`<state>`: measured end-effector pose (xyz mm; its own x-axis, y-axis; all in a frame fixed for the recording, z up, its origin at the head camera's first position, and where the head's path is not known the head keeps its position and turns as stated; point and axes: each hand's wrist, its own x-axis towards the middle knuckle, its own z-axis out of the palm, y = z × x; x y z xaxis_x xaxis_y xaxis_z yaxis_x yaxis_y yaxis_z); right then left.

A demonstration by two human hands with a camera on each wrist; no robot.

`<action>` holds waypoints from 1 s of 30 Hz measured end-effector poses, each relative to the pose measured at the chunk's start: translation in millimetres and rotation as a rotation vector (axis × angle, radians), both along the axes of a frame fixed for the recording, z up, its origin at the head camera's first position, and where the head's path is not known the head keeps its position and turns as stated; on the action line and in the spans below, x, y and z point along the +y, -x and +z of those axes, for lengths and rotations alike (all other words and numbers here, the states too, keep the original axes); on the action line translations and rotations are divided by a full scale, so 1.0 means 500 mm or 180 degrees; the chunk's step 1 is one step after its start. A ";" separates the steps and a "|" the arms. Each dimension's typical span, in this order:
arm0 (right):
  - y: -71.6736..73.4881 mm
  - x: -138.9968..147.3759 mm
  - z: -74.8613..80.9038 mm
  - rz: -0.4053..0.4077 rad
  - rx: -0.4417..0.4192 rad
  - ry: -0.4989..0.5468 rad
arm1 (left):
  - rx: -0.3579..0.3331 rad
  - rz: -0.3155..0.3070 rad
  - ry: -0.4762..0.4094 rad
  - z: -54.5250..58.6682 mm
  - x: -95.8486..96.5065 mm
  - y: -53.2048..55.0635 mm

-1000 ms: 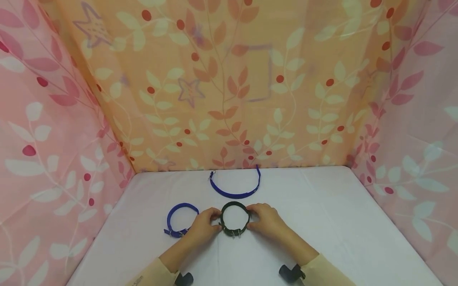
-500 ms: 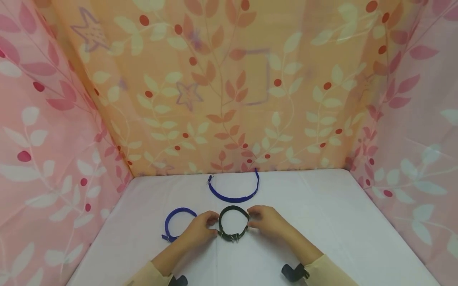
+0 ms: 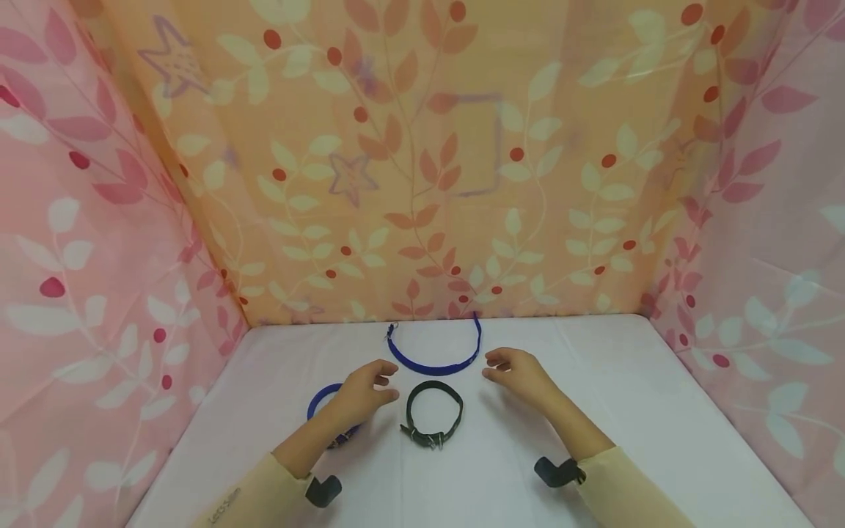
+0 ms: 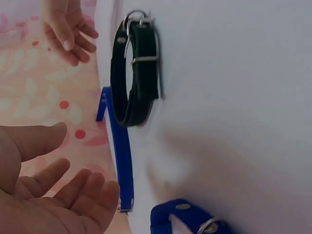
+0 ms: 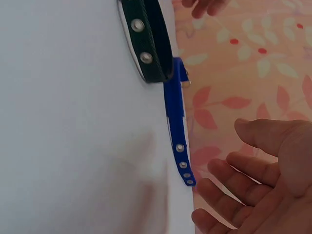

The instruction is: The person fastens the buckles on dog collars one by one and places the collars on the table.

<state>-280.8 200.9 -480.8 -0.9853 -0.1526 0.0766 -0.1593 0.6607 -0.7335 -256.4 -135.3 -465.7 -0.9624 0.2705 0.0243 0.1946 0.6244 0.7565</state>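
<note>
A dark green buckled collar (image 3: pixel 433 412) stands on its edge as a closed ring on the white table, its metal buckle toward me. My left hand (image 3: pixel 364 392) hovers to its left with fingers loosely bent and holding nothing. To the right and farther back, my right hand (image 3: pixel 518 374) is also bare, fingers relaxed, near one end of an unfastened blue collar (image 3: pixel 433 369). That blue collar lies in a wide curve at the table's far edge; its eyelets show in the right wrist view. A second blue collar (image 3: pixel 323 396), fastened in a ring, is partly hidden behind my left hand.
The white table (image 3: pixel 594 411) ends at an orange leaf-patterned curtain (image 3: pixel 422 183) behind. Pink patterned curtains (image 3: pixel 86 257) close off the left and right sides. A dark wrist-camera mount sits on each sleeve (image 3: pixel 244 491).
Both hands have come off the green collar, lifting away and moving outward and forward toward the open blue collar. The green collar stays in its place as a ring.
</note>
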 end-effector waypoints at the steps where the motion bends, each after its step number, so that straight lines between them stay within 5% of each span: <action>1: 0.006 0.006 0.001 -0.0032 0.0022 0.0030 | 0.0016 0.0029 0.0007 0.002 -0.001 0.007; 18: 0.140 0.022 0.009 -0.0479 0.0088 0.0194 | -0.0161 0.0699 0.0292 -0.005 -0.029 0.179; 30: 0.202 -0.025 -0.028 -0.0725 -0.0124 0.0170 | -0.0500 0.0895 0.0297 -0.029 -0.024 0.249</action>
<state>-381.7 188.5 -494.8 -0.9962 0.0772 0.0399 0.0185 0.6364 -0.7711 -380.7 -147.2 -480.3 -0.9897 -0.0122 -0.1427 -0.1097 0.7051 0.7005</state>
